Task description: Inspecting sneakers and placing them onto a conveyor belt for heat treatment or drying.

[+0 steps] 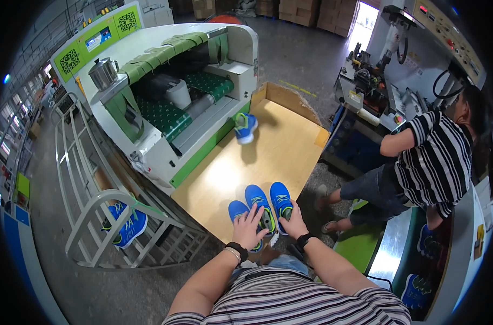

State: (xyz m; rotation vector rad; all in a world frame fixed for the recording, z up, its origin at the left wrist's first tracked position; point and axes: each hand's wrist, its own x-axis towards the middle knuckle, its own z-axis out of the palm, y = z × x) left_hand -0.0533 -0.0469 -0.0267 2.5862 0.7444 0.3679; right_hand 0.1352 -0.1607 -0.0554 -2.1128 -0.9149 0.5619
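Observation:
Three blue sneakers with lime trim lie side by side at the near edge of a light wooden board: a left sneaker (237, 208), a middle sneaker (255, 194) and a right sneaker (280, 194). Spread across the left and middle ones, my left hand (250, 227) has its fingers apart and stretched out. My right hand (295, 221) grips the right sneaker by its side near the collar; part of that grip is hidden. Farther up the board, a single blue sneaker (245, 128) appears blurred, beside the machine's outlet.
A white and green conveyor machine (165, 146) borders the wooden board (290, 146); a steel pot (103, 73) stands on it. Left is a metal rack (95, 216) with another blue sneaker (132, 225). At right, a person (430, 157) in stripes works by another machine.

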